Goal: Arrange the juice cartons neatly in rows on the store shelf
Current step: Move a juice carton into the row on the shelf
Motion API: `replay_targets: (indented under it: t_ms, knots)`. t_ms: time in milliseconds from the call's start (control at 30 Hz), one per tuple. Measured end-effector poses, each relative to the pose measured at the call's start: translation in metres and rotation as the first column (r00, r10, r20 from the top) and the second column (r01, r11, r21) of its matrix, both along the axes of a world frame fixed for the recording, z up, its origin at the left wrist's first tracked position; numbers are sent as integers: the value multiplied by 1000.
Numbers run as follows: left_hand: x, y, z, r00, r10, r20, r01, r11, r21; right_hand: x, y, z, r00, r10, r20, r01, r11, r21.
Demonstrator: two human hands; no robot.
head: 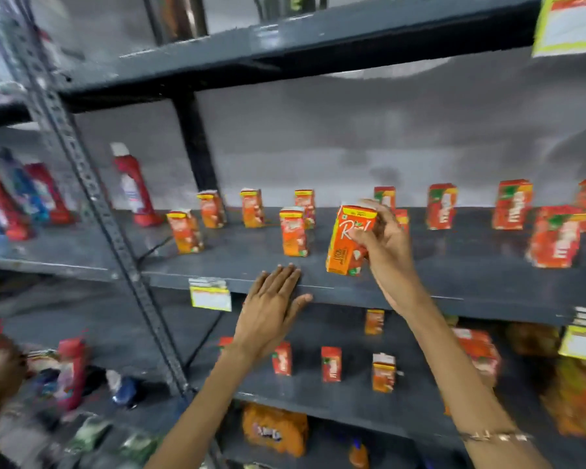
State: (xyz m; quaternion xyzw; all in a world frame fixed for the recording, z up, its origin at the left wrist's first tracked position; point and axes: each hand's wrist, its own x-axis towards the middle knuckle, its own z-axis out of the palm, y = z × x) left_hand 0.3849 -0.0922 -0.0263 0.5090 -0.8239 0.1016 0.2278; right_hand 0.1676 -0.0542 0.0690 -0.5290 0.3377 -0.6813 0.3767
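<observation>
Juice cartons (293,231) stand scattered on the grey store shelf (420,279), well apart and in loose, uneven lines, so the tidying looks barely begun. The person's right hand (383,238) has its grip closed round one orange carton (349,240), tilted just above the shelf's front edge; its face reads "Real". The left hand (271,306) rests flat and open on that edge, holding nothing. Yellow price tags (210,296) are unreadable.
</observation>
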Motion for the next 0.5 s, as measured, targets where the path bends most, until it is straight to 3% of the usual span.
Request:
replay_targets:
  t_ms: [200, 500]
  knots:
    - [110, -38, 3, 998, 65, -20, -65, 998, -5, 127, -74, -7, 985, 48, -168, -39, 998, 54]
    - [152, -60, -1, 995, 49, -87, -54, 997, -56, 207, -155, -19, 897, -128, -422, 176, 981, 77]
